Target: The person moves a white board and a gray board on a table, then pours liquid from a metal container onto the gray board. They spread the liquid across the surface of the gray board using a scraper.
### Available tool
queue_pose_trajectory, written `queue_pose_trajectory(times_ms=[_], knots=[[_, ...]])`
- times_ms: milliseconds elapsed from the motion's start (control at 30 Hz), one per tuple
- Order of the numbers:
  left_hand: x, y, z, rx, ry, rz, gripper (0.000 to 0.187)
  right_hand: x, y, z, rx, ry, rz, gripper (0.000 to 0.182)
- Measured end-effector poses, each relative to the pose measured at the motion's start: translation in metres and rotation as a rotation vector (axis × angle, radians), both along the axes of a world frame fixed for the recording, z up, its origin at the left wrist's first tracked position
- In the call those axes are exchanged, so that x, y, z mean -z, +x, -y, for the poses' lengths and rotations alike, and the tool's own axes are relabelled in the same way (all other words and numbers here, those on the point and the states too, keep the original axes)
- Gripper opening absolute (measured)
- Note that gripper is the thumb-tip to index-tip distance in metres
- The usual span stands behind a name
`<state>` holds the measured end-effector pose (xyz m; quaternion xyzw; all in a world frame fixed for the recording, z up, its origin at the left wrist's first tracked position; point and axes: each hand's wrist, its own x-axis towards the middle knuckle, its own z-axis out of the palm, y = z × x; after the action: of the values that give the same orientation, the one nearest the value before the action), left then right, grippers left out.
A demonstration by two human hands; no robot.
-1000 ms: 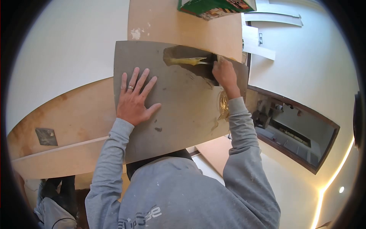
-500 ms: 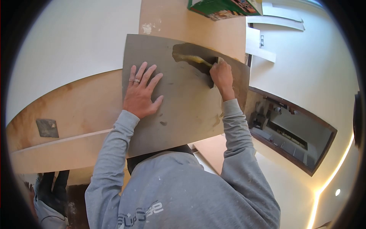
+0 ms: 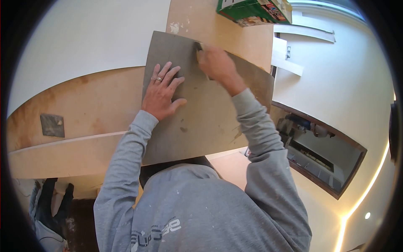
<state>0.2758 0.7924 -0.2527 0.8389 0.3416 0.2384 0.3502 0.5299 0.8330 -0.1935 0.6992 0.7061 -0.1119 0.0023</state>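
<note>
A grey-brown sheet [image 3: 197, 126] lies on the light wooden surface in front of me, with a few dark smudges on its face. My left hand [image 3: 164, 93] rests flat on the sheet's left part, fingers spread, a ring on one finger. Closed round a flat spreader [image 3: 199, 50], my right hand [image 3: 220, 67] is over the sheet's far part. The spreader's edge appears to meet the sheet; most of its body is hidden by the hand, which is slightly blurred.
A green box [image 3: 252, 14] stands on the wooden surface [image 3: 197, 17] beyond the sheet. To the left is a wooden board [image 3: 92, 101] with a dark square piece [image 3: 53, 125] on it. Another person [image 3: 48, 218] is at lower left. A dark-framed opening [image 3: 323, 151] lies right.
My right hand has swept left across the sheet with the spreader. The dark wet patch and yellow streak seen earlier no longer show. My left hand stays flat on the sheet; the view shifted slightly.
</note>
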Motion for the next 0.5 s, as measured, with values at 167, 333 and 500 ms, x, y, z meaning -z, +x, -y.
queue_pose_trajectory(times_ms=[167, 333, 500], knots=[[0.004, -0.006, 0.006, -0.014, 0.091, -0.097, 0.066, -0.054, 0.033, 0.021, -0.046, 0.058, 0.274, 0.041], [-0.019, -0.012, 0.007, 0.005, 0.052, -0.246, 0.066, -0.028, 0.087, 0.134, -0.17, 0.043, 0.382, 0.048], [-0.01, -0.016, 0.006, 0.031, 0.057, -0.213, 0.066, -0.061, 0.132, 0.149, 0.391, -0.004, 0.192, 0.036]])
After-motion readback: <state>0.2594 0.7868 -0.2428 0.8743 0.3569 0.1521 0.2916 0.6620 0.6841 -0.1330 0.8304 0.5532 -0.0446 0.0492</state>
